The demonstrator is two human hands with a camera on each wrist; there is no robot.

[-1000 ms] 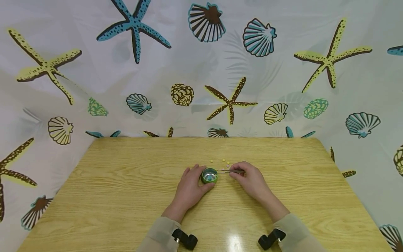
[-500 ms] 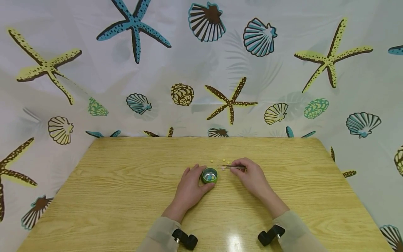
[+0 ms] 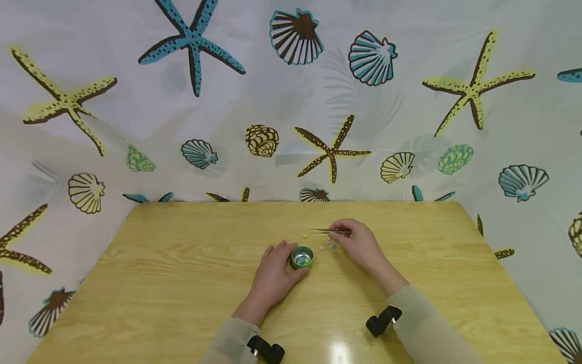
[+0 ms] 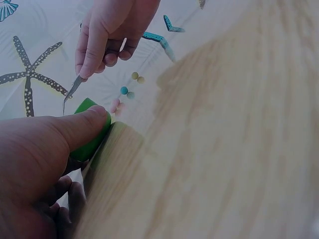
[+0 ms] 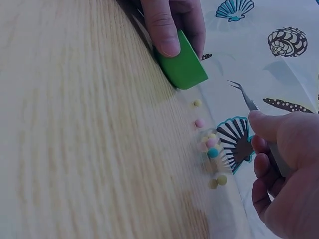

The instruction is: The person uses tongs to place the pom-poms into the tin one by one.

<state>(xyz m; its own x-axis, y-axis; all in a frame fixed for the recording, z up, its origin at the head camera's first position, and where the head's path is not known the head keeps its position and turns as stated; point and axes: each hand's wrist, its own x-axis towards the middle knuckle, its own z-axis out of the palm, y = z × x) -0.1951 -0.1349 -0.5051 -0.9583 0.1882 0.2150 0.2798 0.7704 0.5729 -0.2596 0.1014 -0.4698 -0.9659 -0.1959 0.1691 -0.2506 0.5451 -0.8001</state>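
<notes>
My left hand (image 3: 272, 273) grips a small green cup (image 3: 302, 265) by its side, fingers and thumb round its wall. The cup stands upright on the table with blue and yellow balls on its silvery floor. Between the fingers and thumb of my right hand (image 3: 361, 245) are fine bent-tip tweezers (image 5: 249, 102). In the right wrist view their tips are slightly apart, with nothing between them. They hover beyond the cup, close to a yellow ball (image 3: 305, 236). Pink balls (image 5: 200, 123) and a blue ball (image 5: 213, 153) lie to the cup's right.
The wooden table (image 3: 182, 263) carries the cup and the loose balls. Further yellow balls (image 5: 222, 180) lie near the right hand. A cloth (image 3: 273, 101) printed with starfish and shells hangs behind the table and along both sides.
The tweezers have left the cup's rim and moved away toward the far balls. A yellow ball now shows inside the cup. My left hand still holds the cup; the head view tilts slightly.
</notes>
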